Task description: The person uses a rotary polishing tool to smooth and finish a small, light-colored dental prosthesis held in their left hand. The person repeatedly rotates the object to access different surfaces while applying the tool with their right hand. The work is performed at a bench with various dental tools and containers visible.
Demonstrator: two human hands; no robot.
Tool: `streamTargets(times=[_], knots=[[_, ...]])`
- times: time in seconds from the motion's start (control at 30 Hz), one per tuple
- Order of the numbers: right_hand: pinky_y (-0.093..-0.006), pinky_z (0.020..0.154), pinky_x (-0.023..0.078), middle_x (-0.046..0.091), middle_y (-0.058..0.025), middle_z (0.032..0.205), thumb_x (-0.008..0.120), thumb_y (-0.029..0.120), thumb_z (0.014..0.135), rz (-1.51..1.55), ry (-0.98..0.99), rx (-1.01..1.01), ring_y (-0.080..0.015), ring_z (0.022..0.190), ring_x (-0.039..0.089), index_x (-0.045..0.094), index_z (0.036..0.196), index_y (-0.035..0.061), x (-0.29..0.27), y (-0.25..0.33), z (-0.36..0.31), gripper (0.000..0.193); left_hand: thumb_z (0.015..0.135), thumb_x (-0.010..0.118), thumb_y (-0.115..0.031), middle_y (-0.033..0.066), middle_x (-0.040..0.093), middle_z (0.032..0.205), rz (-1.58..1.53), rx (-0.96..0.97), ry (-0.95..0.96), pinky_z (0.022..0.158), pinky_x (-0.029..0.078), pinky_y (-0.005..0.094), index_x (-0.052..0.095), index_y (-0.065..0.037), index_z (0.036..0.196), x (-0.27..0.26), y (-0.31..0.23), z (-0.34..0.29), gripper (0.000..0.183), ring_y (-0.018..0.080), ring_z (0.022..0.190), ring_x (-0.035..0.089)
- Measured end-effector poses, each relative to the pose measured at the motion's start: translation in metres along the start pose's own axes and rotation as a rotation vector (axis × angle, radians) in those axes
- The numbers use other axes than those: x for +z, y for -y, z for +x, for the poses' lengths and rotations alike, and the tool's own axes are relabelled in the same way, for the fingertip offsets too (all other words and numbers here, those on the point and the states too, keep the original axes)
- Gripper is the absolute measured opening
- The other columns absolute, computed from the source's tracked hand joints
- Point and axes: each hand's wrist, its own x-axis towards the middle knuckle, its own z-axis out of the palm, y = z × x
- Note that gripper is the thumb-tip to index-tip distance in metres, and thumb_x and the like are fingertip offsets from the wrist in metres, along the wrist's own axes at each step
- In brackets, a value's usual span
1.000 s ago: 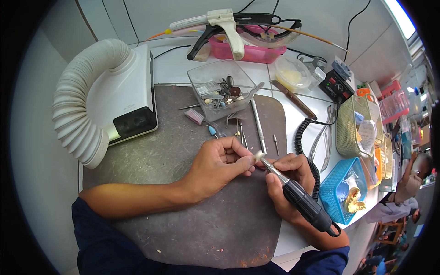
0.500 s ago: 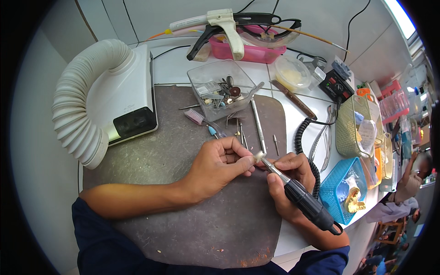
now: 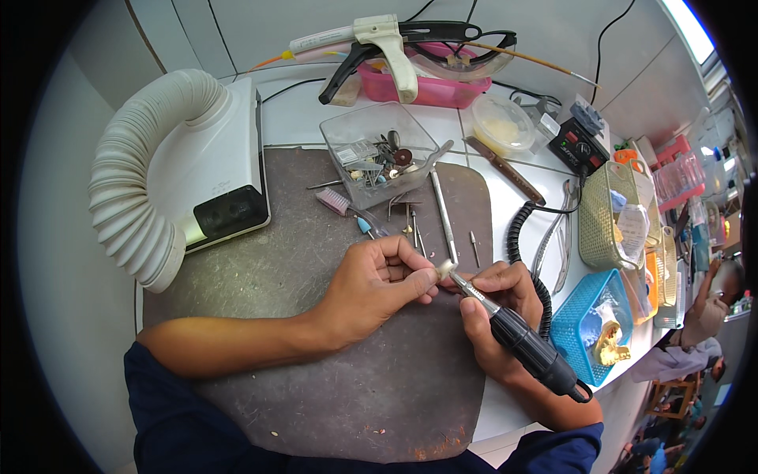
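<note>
Between the thumb and fingers of my left hand (image 3: 371,278) is a small off-white piece (image 3: 445,268), tooth-like in look. My right hand (image 3: 493,316) is closed around a black rotary handpiece (image 3: 529,346), its metal nose meeting the piece. The bit at its tip is too small to make out. Both hands are over a dark, scratched mat (image 3: 316,403). Just beyond my left hand lie a pink-bristled brush (image 3: 335,202), a blue-tipped bit (image 3: 364,225) and several thin burs (image 3: 415,225). A metal instrument (image 3: 442,213) points toward the piece.
A clear bin (image 3: 371,189) of bits and discs stands ahead. At left is a white machine with a ribbed hose (image 3: 130,182). The handpiece's coiled cord (image 3: 517,237) runs to a control box (image 3: 579,148). A blue basket (image 3: 572,332) with a dental model stands at right.
The handpiece and both hands hold nearly the same pose, with the tip still at the off-white piece. The whole view has shifted very slightly.
</note>
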Motion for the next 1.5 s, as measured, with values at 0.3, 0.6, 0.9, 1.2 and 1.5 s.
streamTargets(times=[0.3, 0.6, 0.9, 1.2, 1.5], knots=[[-0.0295, 0.079, 0.049, 0.058, -0.0151, 0.088, 0.063, 0.002, 0.083, -0.049, 0.012, 0.029, -0.0193, 0.088, 0.064, 0.045, 0.097, -0.0011, -0.0019, 0.0021, 0.0007, 0.023, 0.089, 0.060, -0.006, 0.0124, 0.063, 0.095, 0.000, 0.003, 0.005, 0.076, 0.052, 0.0238, 0.054, 0.001, 0.093, -0.0006, 0.0013, 0.0002, 0.011, 0.0125, 0.084, 0.062], [-0.0294, 0.078, 0.049, 0.057, -0.0149, 0.088, 0.063, 0.003, 0.083, -0.010, 0.000, 0.017, -0.0192, 0.088, 0.064, 0.045, 0.097, -0.0010, -0.0004, 0.0020, 0.0011, 0.023, 0.089, 0.060, -0.006, 0.0125, 0.063, 0.095, -0.014, -0.001, 0.003, 0.076, 0.052, 0.0238, 0.054, 0.001, 0.093, 0.0002, -0.0006, -0.0003, 0.010, 0.0124, 0.084, 0.062], [-0.0285, 0.078, 0.048, 0.059, -0.0147, 0.089, 0.064, 0.002, 0.083, -0.044, 0.012, 0.024, -0.0177, 0.088, 0.063, 0.046, 0.098, -0.0009, -0.0020, 0.0000, 0.0009, 0.023, 0.088, 0.060, -0.004, 0.0127, 0.063, 0.095, 0.001, -0.001, 0.013, 0.075, 0.052, 0.0232, 0.054, 0.001, 0.092, -0.0014, 0.0027, 0.0007, 0.009, 0.0120, 0.082, 0.062], [-0.0287, 0.079, 0.048, 0.060, -0.0163, 0.092, 0.063, -0.002, 0.081, -0.007, 0.015, 0.009, -0.0206, 0.092, 0.064, 0.045, 0.098, -0.0007, -0.0019, 0.0001, 0.0004, 0.025, 0.088, 0.062, -0.008, 0.0118, 0.064, 0.092, -0.008, 0.020, 0.000, 0.073, 0.052, 0.0232, 0.055, 0.002, 0.090, -0.0002, 0.0023, 0.0010, 0.012, 0.0116, 0.081, 0.062], [-0.0288, 0.080, 0.047, 0.061, -0.0176, 0.094, 0.063, -0.002, 0.080, 0.022, 0.017, 0.028, -0.0206, 0.093, 0.063, 0.044, 0.098, -0.0003, -0.0026, -0.0015, -0.0015, 0.026, 0.087, 0.062, -0.008, 0.0120, 0.064, 0.092, -0.011, 0.029, -0.006, 0.073, 0.053, 0.0228, 0.055, 0.002, 0.090, -0.0004, 0.0025, 0.0008, 0.012, 0.0115, 0.080, 0.063]])
